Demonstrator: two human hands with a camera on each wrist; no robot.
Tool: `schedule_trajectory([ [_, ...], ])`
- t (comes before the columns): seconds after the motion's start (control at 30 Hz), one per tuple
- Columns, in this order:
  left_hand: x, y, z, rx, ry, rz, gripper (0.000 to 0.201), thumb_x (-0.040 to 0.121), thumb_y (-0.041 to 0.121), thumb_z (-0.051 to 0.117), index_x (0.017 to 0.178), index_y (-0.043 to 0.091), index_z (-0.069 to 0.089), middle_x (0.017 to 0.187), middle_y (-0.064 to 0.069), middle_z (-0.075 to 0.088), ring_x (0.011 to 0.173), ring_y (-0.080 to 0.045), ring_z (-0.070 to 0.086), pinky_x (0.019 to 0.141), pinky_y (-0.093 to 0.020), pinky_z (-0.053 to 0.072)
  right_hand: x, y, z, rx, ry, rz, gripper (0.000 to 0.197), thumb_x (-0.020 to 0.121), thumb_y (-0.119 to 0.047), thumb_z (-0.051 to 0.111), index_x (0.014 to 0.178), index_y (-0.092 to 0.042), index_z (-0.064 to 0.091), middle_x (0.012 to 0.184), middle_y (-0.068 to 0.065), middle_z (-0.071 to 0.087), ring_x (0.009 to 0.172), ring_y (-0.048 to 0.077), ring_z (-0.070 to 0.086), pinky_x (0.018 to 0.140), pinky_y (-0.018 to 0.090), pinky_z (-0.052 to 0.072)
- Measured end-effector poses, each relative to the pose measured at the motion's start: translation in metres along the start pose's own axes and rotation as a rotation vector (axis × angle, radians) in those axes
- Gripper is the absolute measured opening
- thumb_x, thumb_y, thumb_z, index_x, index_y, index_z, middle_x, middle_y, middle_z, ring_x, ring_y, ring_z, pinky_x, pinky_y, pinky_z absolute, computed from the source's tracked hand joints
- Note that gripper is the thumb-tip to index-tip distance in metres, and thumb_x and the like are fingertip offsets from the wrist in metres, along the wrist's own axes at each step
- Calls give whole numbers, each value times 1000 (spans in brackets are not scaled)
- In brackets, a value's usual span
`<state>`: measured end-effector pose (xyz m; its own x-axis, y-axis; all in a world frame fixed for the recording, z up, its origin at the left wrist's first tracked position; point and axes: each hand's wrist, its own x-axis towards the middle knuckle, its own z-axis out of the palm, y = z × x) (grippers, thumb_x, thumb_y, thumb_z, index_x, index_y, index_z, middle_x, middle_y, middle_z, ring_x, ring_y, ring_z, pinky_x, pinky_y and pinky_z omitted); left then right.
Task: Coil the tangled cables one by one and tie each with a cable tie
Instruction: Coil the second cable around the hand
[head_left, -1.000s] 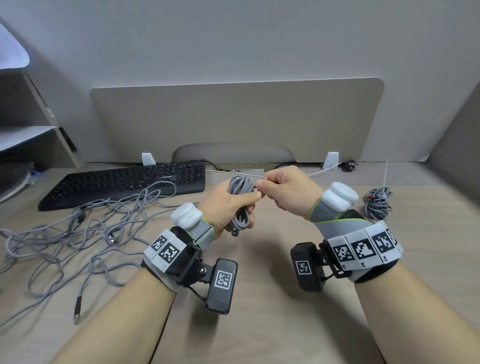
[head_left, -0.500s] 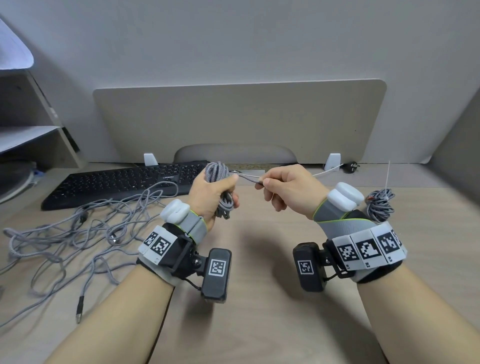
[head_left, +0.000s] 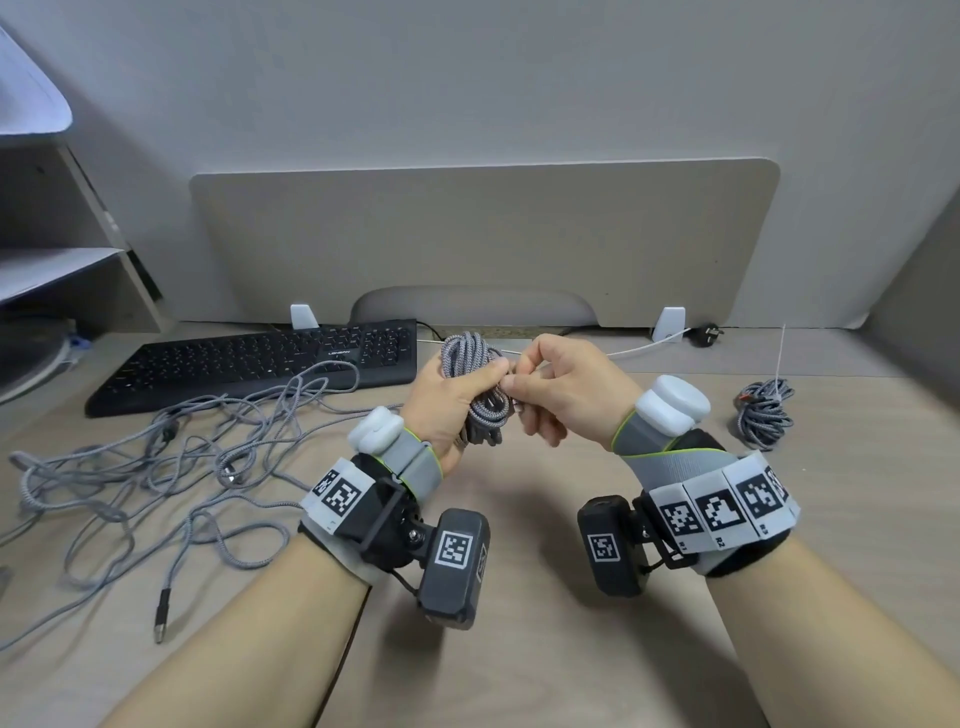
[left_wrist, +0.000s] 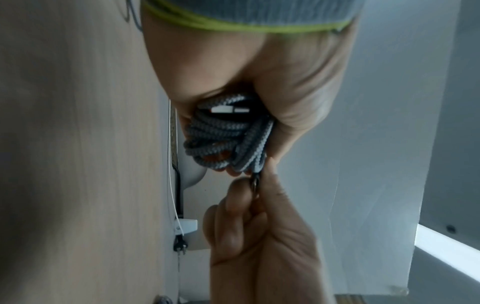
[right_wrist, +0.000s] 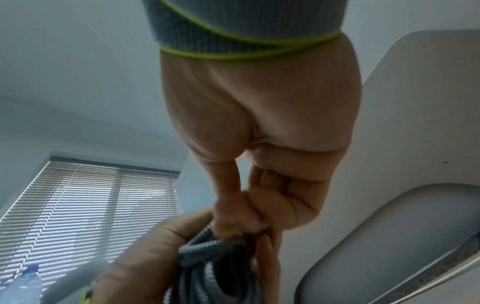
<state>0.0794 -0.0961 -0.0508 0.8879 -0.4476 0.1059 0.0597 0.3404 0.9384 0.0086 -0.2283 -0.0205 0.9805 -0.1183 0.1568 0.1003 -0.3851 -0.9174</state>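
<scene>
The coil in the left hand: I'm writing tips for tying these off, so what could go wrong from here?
1. The left hand grips the coiled cable at its middle only; loops above and below could spring loose if that grip eases.
2. The right hand pinches a thin cable tie close against the coil; it could slip before it is fastened.
3. The tangled cables lie near the left forearm and might snag.

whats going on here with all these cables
A person is bundling cables at a desk. Their left hand grips a coiled grey braided cable held above the desk, while the right hand pinches a thin cable tie right against the coil. One tied coil already lies on the desk to the right. A tangle of loose grey cables waits on the left, in front of a black keyboard.
</scene>
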Motion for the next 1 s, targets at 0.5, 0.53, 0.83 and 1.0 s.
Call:
schedule_trajectory([
  [0.5,-5,7,1,491,-89,72,42,81,-2,69,110,8,40,78,-16,62,56,-28,61,53,-48,50,-1,-6,-3,-13,83,4,25,95,-32,59,96,-10,48,60,6,58,42,19,42,41,21,34],
  [0.53,-7,7,3,527,-138,48,47,80,-2,68,115,8,38,81,-18,61,58,-29,60,55,-48,49,-1,-6,-2,-19,73,-4,30,93,-37,60,99,-10,49,61,6,58,43,19,44,41,22,35],
  [0.83,-10,10,6,726,-261,-53,97,80,-11,60,151,34,11,89,-4,58,52,-23,51,46,-30,43,0,-1,-4,-134,-22,39,50,86,-60,58,97,-12,60,65,7,62,49,21,54,51,31,41],
  [1.0,-10,11,4,769,-262,-42,99,78,-6,61,151,39,11,102,-11,57,51,-23,53,47,-30,44,-1,-4,-4,-99,-58,48,30,92,-43,60,102,-16,62,72,10,64,51,24,57,49,29,43],
])
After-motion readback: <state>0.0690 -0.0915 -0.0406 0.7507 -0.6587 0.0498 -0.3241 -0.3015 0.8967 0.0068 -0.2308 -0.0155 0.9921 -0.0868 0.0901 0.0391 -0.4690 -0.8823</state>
